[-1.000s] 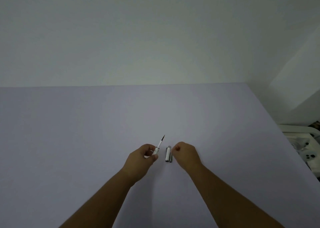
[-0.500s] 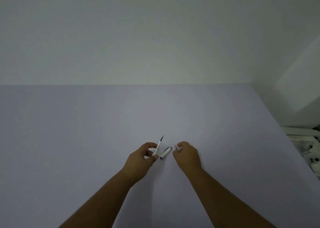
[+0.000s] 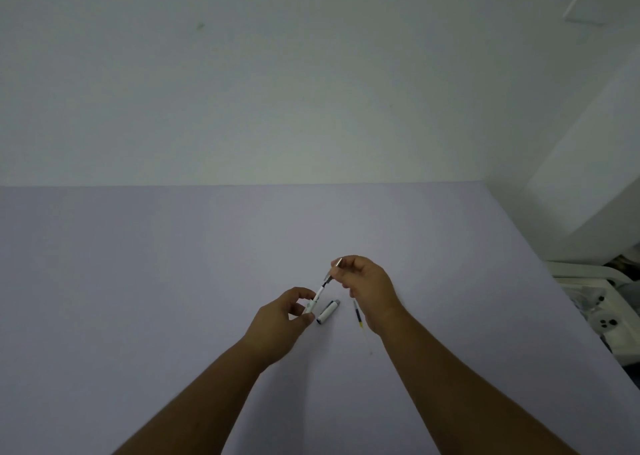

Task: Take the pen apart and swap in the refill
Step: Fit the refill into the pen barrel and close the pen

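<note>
My left hand [image 3: 280,319] pinches the lower end of a white pen barrel [image 3: 314,301], which tilts up to the right with a dark refill tip sticking out of its top. My right hand [image 3: 365,286] holds a small silvery tip piece [image 3: 335,268] at that refill tip, touching or nearly touching it. A white pen cap [image 3: 328,311] lies on the table between my hands. A thin spare refill [image 3: 358,317], dark with a yellowish section and a clear tail, lies on the table just under my right wrist.
The work surface is a pale lilac table [image 3: 138,281] against a white wall. Its right edge runs diagonally past white plastic equipment [image 3: 595,302] standing beside it on the right.
My right hand has lifted off the table with the silvery tip piece and brought it to the refill tip. The spare refill under that hand has come into view. The cap has rolled slightly.
</note>
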`<control>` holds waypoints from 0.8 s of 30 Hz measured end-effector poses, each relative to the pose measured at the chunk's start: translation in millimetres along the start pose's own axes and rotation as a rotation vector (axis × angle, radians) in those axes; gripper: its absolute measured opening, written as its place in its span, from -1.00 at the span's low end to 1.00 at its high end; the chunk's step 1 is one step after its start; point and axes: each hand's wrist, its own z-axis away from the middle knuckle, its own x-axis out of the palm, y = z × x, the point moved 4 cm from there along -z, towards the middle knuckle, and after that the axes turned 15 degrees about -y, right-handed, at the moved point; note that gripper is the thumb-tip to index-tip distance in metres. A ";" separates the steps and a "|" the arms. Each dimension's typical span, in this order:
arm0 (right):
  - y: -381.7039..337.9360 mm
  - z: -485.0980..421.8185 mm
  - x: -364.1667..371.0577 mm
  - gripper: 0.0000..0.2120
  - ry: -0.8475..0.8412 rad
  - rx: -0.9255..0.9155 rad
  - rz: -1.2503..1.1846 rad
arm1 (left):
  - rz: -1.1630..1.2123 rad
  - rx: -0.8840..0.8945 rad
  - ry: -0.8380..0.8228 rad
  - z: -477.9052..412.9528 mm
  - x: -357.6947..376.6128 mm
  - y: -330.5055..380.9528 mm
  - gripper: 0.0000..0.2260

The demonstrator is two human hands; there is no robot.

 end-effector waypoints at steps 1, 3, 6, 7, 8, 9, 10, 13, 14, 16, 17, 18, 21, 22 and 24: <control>0.0 1.5 1.5 -0.91 -0.014 0.007 0.025 | -0.004 0.004 0.001 0.8 -0.4 1.1 -0.79; 0.0 4.7 3.5 -0.92 -0.020 0.012 0.057 | -0.010 0.012 0.001 3.6 -0.6 2.9 -0.80; -1.2 8.7 4.4 -0.91 -0.035 -0.001 0.068 | -0.002 0.019 0.009 7.6 -0.9 4.4 -0.81; -1.4 10.2 5.8 -0.91 -0.055 -0.002 0.077 | 0.003 0.024 0.016 8.6 -1.1 5.3 -0.82; -0.6 11.8 7.4 -0.90 -0.078 0.001 0.095 | 0.007 0.026 0.024 9.5 -1.5 6.2 -0.83; -0.5 13.8 9.6 -0.89 -0.098 0.007 0.112 | 0.010 0.029 0.031 10.3 -1.9 7.3 -0.84; 0.2 15.4 11.6 -0.87 -0.114 0.014 0.121 | 0.009 0.031 0.036 11.0 -2.1 8.6 -0.87; -0.3 17.8 16.2 -0.88 -0.147 0.007 0.117 | -0.007 0.033 0.053 14.5 -4.0 11.5 -0.95; 0.0 17.5 17.2 -0.91 -0.151 0.011 0.117 | -0.018 0.038 0.064 16.0 -5.0 12.1 -0.96; -0.8 17.7 19.4 -0.92 -0.139 0.029 0.125 | -0.052 0.057 0.089 18.7 -7.0 13.9 -0.94; -1.3 17.6 20.2 -0.87 -0.128 0.035 0.128 | -0.065 0.068 0.099 19.5 -7.4 15.4 -0.94; -1.6 17.0 21.1 -0.85 -0.124 0.040 0.122 | -0.070 0.076 0.105 20.2 -7.8 16.7 -0.94; -6.1 18.2 25.1 -0.94 -0.143 0.032 0.095 | -0.082 0.095 0.121 22.1 -7.9 20.6 -0.94; -7.8 18.2 25.8 -0.91 -0.140 0.035 0.114 | -0.088 0.096 0.126 21.9 -8.1 20.8 -0.94; -9.2 18.3 25.8 -0.72 -0.103 0.056 0.209 | -0.098 0.095 0.135 22.1 -7.8 21.1 -0.94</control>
